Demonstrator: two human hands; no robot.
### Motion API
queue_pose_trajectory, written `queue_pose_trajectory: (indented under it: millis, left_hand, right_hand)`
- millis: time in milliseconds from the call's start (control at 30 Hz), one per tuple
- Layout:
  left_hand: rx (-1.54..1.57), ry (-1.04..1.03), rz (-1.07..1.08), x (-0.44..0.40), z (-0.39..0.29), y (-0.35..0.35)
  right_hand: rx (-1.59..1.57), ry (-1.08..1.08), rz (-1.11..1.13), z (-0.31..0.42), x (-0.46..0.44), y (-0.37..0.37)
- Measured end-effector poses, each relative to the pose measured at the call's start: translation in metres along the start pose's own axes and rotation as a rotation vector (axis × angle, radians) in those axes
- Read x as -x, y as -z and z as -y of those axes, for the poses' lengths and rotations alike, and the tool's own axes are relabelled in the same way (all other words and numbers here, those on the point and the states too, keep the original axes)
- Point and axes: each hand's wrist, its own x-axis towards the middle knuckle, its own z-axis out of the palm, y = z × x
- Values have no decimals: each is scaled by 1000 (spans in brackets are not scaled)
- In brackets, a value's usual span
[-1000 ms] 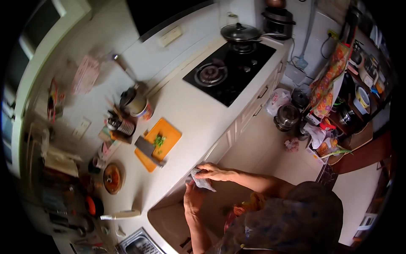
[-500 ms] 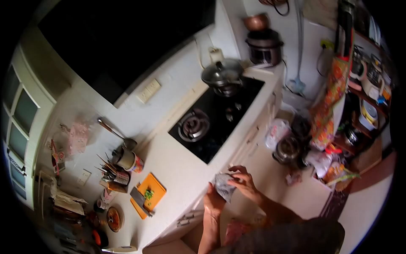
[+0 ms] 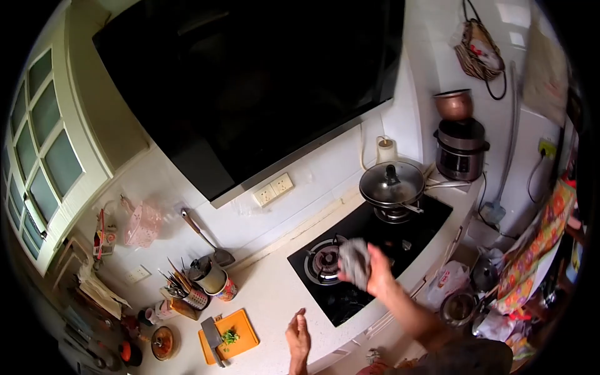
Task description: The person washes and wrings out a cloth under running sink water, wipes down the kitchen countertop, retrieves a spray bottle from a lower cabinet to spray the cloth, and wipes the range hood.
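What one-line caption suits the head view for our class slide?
The right hand holds a grey cloth over the black cooktop; the left hand is empty.

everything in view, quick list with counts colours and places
range hood: one, black, above hob
gas hob: one, black, set in counter
lidded wok: one, dark, far burner
cutting board: one, orange, on counter
cleaver: one, grey, on board
chopped greens: one pile, green, on board
spatula: one, brown-handled, against wall
basket: one, pink, on wall
electric cooker: one, dark, counter's far corner
pot: one, copper-coloured, on electric cooker
striped bag: one, brown, hanging on wall
clutter: count unclear, mixed colours, lower right
cloth: one, grey, in right hand
left hand: one, bare, over counter
right hand: one, bare, holding cloth
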Motion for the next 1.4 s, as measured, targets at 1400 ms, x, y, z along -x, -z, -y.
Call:
queue_pose_trajectory:
  millis: [1400]
  left_hand:
    - [-47, 444, -731, 0, 77, -48]
  right_hand:
    - [1875, 2063, 1734, 133, -351, -290]
